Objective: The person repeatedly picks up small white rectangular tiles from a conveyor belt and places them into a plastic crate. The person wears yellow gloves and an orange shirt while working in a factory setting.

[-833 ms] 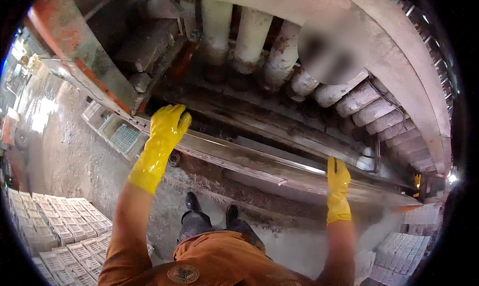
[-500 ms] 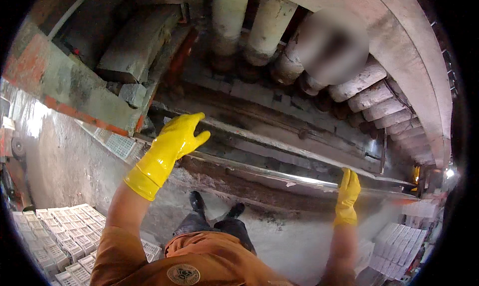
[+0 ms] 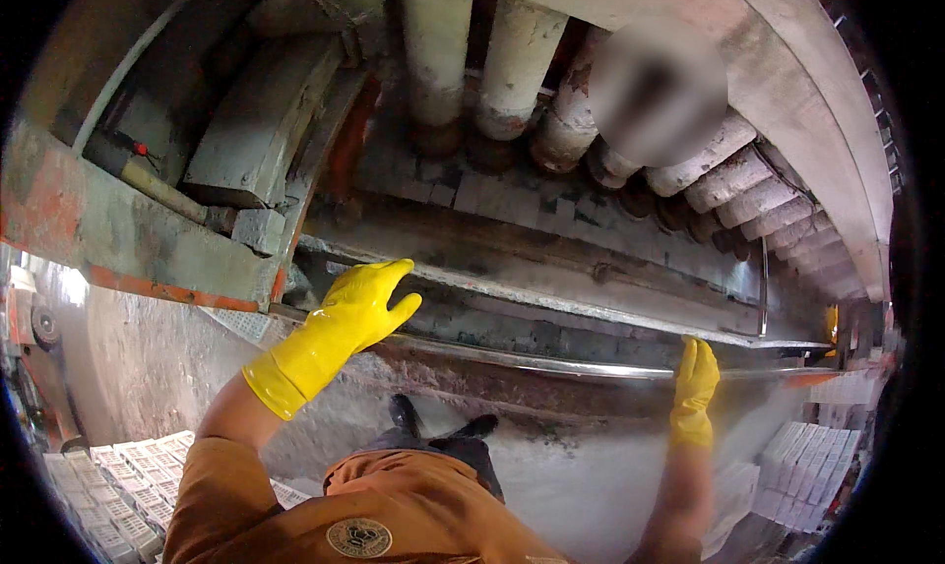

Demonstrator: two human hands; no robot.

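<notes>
Both my hands wear yellow rubber gloves and hang over a long dark trough. My left hand is open at the trough's left end, thumb apart from the fingers, nothing between them. Beyond its fingertips runs a pale, crusted ledge. A shiny metal rail borders the trough on my side. My right hand is over the rail farther right, its fingers stretched toward the ledge and close together. No object shows in it; whether its palm touches the rail is hidden.
Thick pale pipes stand in a row behind the trough. At left, a concrete block sits by an orange-edged wall. White slotted blocks are stacked at lower left and right. A blurred patch covers some pipes.
The view has shifted and tilted slightly, so the trough and rail lie more level. My left hand appears slightly lower in the picture; both hands keep much the same shape.
</notes>
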